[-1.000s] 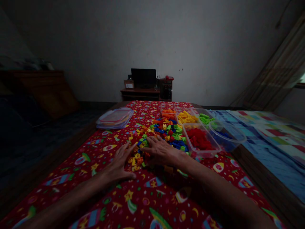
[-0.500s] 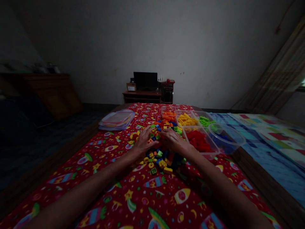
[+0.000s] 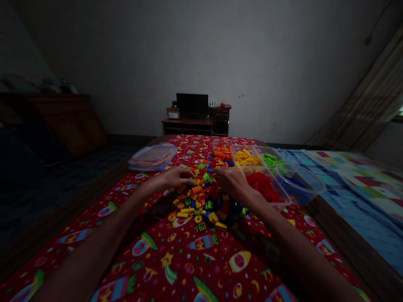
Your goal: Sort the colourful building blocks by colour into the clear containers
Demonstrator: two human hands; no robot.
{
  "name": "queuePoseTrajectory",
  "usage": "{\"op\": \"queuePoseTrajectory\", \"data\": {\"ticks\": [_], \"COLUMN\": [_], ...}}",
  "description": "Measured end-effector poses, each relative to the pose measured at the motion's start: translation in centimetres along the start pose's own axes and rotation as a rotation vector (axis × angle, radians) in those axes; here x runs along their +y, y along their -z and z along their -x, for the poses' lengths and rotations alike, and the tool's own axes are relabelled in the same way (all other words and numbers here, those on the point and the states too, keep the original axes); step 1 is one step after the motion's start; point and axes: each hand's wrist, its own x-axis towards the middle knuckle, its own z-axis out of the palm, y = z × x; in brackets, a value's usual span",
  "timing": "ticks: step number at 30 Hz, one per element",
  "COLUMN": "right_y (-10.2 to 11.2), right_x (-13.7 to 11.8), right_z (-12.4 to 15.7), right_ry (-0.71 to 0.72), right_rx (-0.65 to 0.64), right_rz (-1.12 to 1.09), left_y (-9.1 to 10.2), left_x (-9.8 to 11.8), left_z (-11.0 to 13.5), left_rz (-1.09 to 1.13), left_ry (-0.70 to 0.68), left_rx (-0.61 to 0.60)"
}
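Observation:
A mixed heap of toy building bricks in yellow, orange, green, blue and red lies on the red patterned cloth. My left hand is at the heap's left edge, fingers loosely bent and thumb a little apart, with nothing visible in it. Over the right side of the heap, my right hand has its fingers curled down and drawn together; its fingertips are partly hidden, and what they hold cannot be made out.
Right of the heap stand clear tubs of red bricks, yellow bricks, orange bricks, green bricks and blue bricks. Stacked lids lie at the left. A bed adjoins the table's right side.
My left hand has moved left, off the middle of the heap, uncovering more bricks there. Bricks now spread further left. My right hand stays over the right side, its fingers more curled.

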Motion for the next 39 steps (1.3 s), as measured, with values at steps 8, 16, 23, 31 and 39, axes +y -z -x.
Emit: {"op": "queuePoseTrajectory", "data": {"ticks": [8, 16, 23, 31, 39], "right_y": [-2.0, -2.2, 0.5, 0.5, 0.4], "right_x": [-4.6, -3.5, -0.7, -0.1, 1.6], "right_z": [1.0, 0.8, 0.3, 0.6, 0.7], "right_ry": [0.163, 0.141, -0.064, 0.028, -0.057], "right_rx": [-0.113, -0.073, 0.124, 0.000, 0.076], "right_rz": [0.035, -0.121, -0.275, -0.197, -0.089], "left_y": [-2.4, 0.3, -2.4, -4.9, -3.8], "left_x": [1.0, 1.1, 1.8, 2.4, 2.2], "left_z": [0.4, 0.9, 0.0, -0.7, -0.4], "left_rz": [-0.464, -0.368, 0.214, 0.538, 0.065], "left_ry": [-0.115, -0.074, -0.076, -0.018, -0.138], "left_rx": [-0.037, 0.019, 0.059, 0.094, 0.217]}}
